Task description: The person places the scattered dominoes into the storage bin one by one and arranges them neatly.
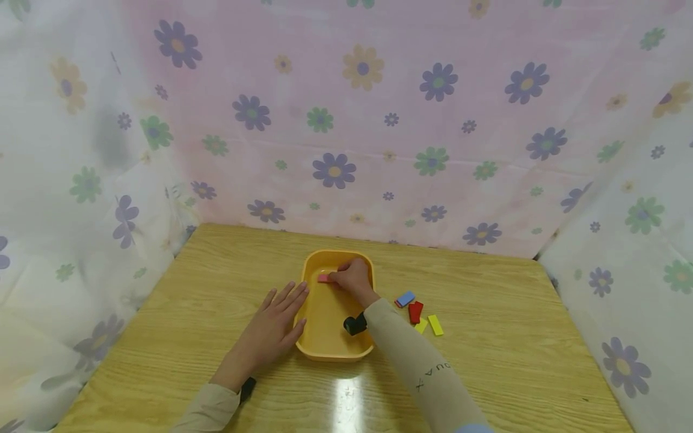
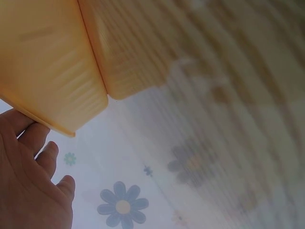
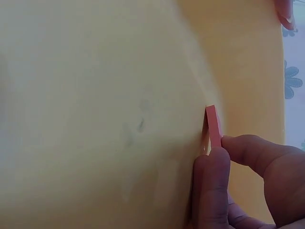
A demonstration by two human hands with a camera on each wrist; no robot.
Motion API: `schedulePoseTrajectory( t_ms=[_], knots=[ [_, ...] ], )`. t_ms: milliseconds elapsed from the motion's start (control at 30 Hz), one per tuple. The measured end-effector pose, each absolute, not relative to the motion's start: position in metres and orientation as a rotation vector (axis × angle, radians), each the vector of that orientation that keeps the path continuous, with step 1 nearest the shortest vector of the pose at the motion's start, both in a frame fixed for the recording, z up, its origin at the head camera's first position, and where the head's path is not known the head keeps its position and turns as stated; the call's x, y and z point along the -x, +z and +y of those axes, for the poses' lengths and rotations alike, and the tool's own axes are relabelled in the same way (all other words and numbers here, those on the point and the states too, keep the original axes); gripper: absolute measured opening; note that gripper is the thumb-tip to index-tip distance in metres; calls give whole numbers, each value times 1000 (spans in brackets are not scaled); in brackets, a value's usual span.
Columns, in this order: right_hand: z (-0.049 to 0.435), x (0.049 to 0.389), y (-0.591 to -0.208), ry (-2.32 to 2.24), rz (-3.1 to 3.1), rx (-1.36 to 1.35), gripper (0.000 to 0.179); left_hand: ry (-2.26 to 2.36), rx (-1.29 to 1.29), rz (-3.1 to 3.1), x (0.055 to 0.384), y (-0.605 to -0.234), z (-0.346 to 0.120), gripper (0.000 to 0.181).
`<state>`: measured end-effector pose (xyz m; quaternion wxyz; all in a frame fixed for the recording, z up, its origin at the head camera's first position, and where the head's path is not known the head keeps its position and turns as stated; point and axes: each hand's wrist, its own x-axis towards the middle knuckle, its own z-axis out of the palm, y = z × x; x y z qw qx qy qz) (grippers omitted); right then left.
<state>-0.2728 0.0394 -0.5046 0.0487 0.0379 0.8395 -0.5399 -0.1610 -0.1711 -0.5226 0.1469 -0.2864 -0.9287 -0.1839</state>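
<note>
A yellow plastic basin [image 1: 325,325] stands on the wooden table. Inside it, near the far end, my right hand [image 1: 353,278] pinches a pinkish-red flat block [image 1: 323,278] between thumb and fingers. The right wrist view shows this block [image 3: 213,126] close to the basin's wall, its lower end covered by the fingertips. My left hand [image 1: 273,328] lies with fingers spread along the basin's left side. In the left wrist view its fingertips [image 2: 33,136] touch the basin's rim.
Right of the basin lies a loose group of flat blocks: a blue block [image 1: 405,299], red blocks [image 1: 415,312] and a yellow block [image 1: 435,325]. My right forearm passes over the basin's near right side. A flowered curtain [image 1: 368,150] encloses the table's back and sides.
</note>
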Motion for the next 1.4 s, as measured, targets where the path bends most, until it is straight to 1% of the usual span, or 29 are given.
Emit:
schedulePoseTrajectory(
  t_ms=[567,933,1133,1300,1400],
  knots=[
    [40,275,-508,-1621,2553,-165,22,-524,818,-2726,161,-522,-173,61],
    [39,276,-510,-1628,2555,-152,21,-515,810,-2703,161,-523,-172,61],
    [39,274,-509,-1628,2554,-148,23,-515,805,-2755,160,-520,-172,62],
    [38,274,-506,-1613,2550,-156,20,-495,806,-2747,160,-519,-172,62],
    [39,273,-504,-1593,2543,-153,23,-476,810,-2732,160,-520,-172,62]
  ],
)
